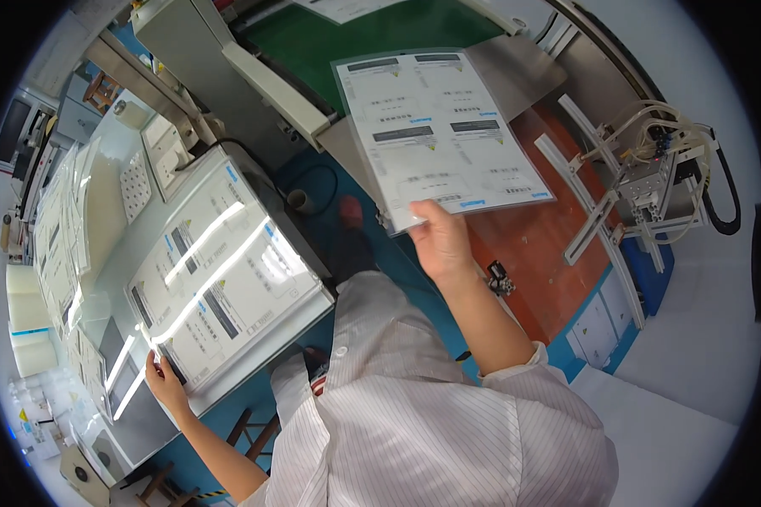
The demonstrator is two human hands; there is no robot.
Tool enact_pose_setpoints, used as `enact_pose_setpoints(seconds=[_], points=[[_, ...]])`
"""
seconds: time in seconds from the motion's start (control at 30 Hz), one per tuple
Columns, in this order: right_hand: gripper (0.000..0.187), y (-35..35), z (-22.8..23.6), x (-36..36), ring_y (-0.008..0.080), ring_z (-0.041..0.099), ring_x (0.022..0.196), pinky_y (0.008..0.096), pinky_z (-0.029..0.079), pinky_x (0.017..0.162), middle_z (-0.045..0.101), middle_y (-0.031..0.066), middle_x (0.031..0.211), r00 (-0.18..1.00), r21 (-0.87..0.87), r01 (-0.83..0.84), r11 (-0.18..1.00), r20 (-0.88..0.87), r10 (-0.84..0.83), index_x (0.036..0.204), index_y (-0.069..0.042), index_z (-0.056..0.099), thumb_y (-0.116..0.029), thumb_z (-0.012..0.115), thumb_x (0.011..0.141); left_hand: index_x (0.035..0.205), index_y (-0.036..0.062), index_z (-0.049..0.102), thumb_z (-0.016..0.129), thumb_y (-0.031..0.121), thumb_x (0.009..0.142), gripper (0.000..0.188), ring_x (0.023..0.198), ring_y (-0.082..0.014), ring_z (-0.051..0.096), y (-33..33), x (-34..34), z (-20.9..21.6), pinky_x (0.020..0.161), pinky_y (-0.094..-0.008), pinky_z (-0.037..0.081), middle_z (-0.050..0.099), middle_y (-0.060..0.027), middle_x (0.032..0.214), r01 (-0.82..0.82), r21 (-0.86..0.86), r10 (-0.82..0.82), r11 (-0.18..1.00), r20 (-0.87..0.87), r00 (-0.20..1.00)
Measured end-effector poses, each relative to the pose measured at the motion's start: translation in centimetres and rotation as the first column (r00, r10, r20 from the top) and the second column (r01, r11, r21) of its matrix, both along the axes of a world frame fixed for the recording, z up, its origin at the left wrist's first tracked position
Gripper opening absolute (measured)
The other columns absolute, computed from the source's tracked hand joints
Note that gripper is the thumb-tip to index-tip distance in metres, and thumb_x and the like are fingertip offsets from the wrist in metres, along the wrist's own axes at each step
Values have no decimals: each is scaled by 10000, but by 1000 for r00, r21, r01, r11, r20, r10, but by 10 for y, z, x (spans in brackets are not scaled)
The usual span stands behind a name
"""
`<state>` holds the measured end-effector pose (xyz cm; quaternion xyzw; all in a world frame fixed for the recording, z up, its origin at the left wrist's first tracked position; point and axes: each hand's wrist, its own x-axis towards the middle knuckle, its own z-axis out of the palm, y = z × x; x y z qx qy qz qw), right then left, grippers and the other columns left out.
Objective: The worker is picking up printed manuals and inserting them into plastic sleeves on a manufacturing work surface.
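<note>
My right hand (441,245) pinches the near edge of a printed plastic sheet (444,160) between thumb and fingers. That sheet carries several repeated label panels with dark bars and blue marks; it is over the green conveyor belt (292,38) and a metal plate. On the left, my left hand (166,382) is closed at the near corner of a second, glossy printed sheet (254,313), which lies flat on the worktable. Bright reflections streak across this second sheet. The undersides of the left fingers are partly hidden.
Stacked printed sheets (55,245) and pale sheets (106,211) lie at the table's far left. An orange-red bed (516,262) spreads at the right, beside a metal fixture (651,182) with tubes and cables. A wooden stool (249,435) stands under the table's near side.
</note>
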<state>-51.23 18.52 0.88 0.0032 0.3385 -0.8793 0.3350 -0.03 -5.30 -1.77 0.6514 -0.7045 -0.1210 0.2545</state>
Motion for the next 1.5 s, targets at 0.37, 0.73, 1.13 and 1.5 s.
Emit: enact_pose_setpoints(seconds=[0.37, 0.73, 1.13, 1.5], points=[[647, 4, 58, 72, 380, 503, 1283, 500, 451, 1037, 469, 237, 1392, 682, 269, -440, 856, -520, 514, 1449, 25, 306, 30, 462, 821, 1245, 35, 621, 602, 164, 949, 324, 773, -149, 500, 9, -15, 3, 732, -280, 439, 559, -58, 878, 14, -111, -13, 994, 8, 1000], [665, 8, 78, 85, 390, 505, 1289, 461, 479, 1014, 463, 235, 1396, 690, 214, -441, 872, -540, 482, 1439, 16, 304, -25, 488, 801, 1251, 49, 623, 600, 156, 941, 328, 783, -151, 515, 14, -33, 8, 748, -282, 451, 562, -54, 899, -53, -79, 50, 995, -41, 998], [666, 10, 147, 34, 414, 595, 1142, 479, 484, 999, 564, 283, 1258, 527, 190, -418, 888, -746, 407, 1374, 110, 381, -22, 547, 742, 1183, 27, 596, 594, 114, 895, 301, 881, -387, 595, 22, -45, 8, 785, -440, 485, 579, -181, 995, -56, -170, 46, 984, -60, 997], [419, -55, 235, 102, 176, 672, 917, 289, 524, 789, 710, 130, 1016, 263, 100, -815, 571, -814, 518, 1119, 24, 662, 31, 724, 704, 1187, -24, 580, 587, 44, 858, 337, 918, -415, 582, 28, -43, -6, 800, -461, 480, 563, -214, 998, -106, -216, 73, 971, -156, 985]])
